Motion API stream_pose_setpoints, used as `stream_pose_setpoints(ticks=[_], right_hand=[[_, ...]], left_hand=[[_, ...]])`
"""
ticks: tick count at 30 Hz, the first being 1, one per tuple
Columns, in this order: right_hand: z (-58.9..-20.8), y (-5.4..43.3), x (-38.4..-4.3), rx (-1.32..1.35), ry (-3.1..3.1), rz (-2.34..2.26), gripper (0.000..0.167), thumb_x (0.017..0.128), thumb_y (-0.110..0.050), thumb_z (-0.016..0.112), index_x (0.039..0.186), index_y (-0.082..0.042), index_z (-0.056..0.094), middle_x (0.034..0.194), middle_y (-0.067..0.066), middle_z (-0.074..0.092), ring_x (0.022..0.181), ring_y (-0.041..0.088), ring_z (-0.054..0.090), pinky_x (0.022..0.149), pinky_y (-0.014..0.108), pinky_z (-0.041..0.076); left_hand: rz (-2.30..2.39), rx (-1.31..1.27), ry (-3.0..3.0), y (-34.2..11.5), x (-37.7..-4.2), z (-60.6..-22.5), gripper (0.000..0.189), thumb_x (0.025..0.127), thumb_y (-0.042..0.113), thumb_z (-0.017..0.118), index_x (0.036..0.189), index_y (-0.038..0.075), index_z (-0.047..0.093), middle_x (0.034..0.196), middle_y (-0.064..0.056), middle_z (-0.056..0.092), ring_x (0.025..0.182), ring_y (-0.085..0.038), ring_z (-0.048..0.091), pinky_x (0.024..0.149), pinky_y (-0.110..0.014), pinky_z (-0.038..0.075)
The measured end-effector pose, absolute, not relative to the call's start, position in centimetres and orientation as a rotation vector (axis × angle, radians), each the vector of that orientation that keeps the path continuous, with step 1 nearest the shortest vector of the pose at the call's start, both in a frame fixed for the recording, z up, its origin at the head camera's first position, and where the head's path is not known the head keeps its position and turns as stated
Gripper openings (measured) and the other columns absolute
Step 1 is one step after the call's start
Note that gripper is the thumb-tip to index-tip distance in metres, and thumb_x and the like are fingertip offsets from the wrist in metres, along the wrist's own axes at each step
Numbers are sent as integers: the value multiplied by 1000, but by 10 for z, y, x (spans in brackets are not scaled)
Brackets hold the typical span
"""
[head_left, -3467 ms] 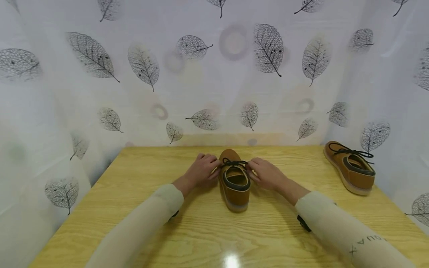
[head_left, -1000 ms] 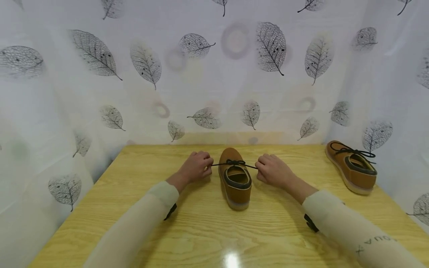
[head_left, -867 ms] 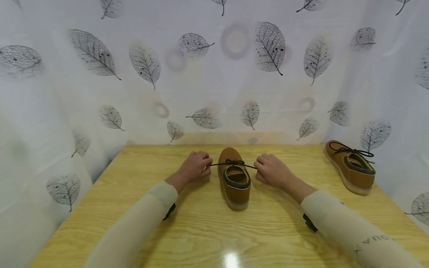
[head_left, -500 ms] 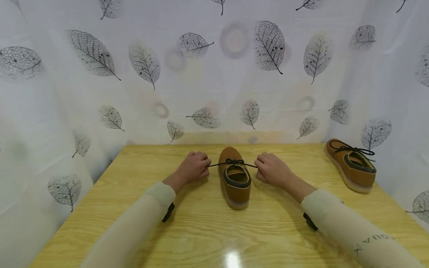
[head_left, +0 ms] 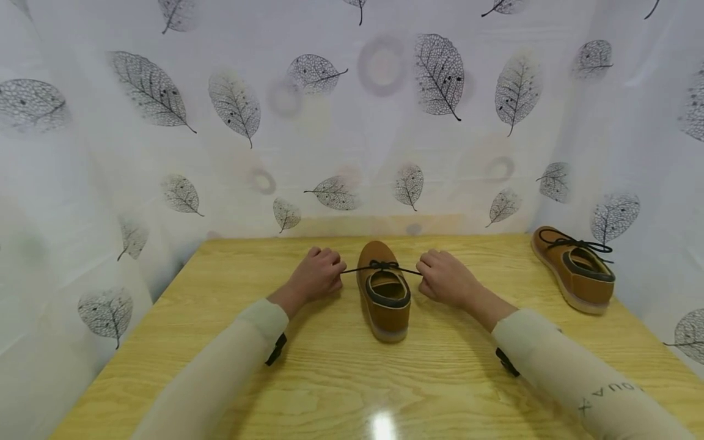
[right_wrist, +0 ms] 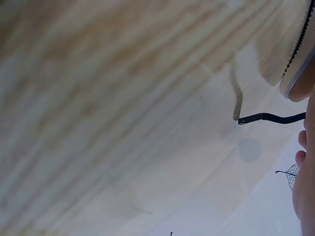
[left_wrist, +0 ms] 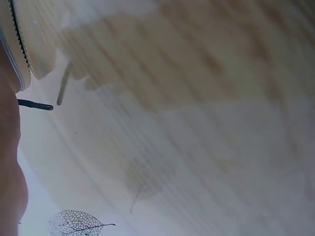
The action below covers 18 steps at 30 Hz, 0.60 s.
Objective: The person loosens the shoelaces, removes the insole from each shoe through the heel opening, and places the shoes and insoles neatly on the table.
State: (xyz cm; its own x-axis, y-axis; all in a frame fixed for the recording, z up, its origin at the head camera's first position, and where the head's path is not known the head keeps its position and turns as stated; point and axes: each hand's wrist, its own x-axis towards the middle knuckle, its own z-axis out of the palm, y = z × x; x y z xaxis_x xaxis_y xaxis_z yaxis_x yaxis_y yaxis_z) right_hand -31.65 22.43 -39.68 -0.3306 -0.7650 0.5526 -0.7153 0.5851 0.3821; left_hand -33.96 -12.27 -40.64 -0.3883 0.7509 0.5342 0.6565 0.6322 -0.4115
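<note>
A brown lace-up shoe [head_left: 387,315] stands on the table in the head view, toe pointing away, with a black lace bow [head_left: 383,265] over its opening. To its left, my left hand [head_left: 315,276] pinches a taut strand of the shoelace with curled fingers. On the other side my right hand [head_left: 448,276] grips another strand, also drawn straight. Each wrist view has a lace tip, one [left_wrist: 37,104] beside the left hand [left_wrist: 9,162] and one [right_wrist: 273,118] beside the right hand [right_wrist: 306,177]. The fingertips themselves are hidden.
A second brown shoe [head_left: 588,290], its black laces tied in a bow, stands at the table's right edge. The wooden table [head_left: 341,391] is bordered by a white leaf-print curtain [head_left: 352,140] at the back and sides.
Several seconds ago both hands were at the bow, close against the shoe. They have moved apart to left and right, stretching the strands. Over the last second they have barely moved.
</note>
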Motion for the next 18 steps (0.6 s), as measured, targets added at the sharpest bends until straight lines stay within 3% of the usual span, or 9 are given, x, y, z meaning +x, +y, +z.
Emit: stream_pose_setpoints(ticks=[9,18], right_hand=[[-395,226,-313,1124,-2164,-145,21,72,-10,66,73,-10,45,74,5,46,66,17,28,60,31,26],[-395,222,-309,1047,-2355,-199,23,76,-15,70,73,-11,47,76,3,45,66,20,34,62,33,30]], left_hand=[[287,-1064,-2182,-117,-337,-405,6,86,22,64,91,19,65,91,-1,60,81,-22,55,75,-36,36],[292,-1040,-2223,-115,-329,-403,14,82,26,72,91,18,64,90,-2,59,81,-22,54,74,-36,34]])
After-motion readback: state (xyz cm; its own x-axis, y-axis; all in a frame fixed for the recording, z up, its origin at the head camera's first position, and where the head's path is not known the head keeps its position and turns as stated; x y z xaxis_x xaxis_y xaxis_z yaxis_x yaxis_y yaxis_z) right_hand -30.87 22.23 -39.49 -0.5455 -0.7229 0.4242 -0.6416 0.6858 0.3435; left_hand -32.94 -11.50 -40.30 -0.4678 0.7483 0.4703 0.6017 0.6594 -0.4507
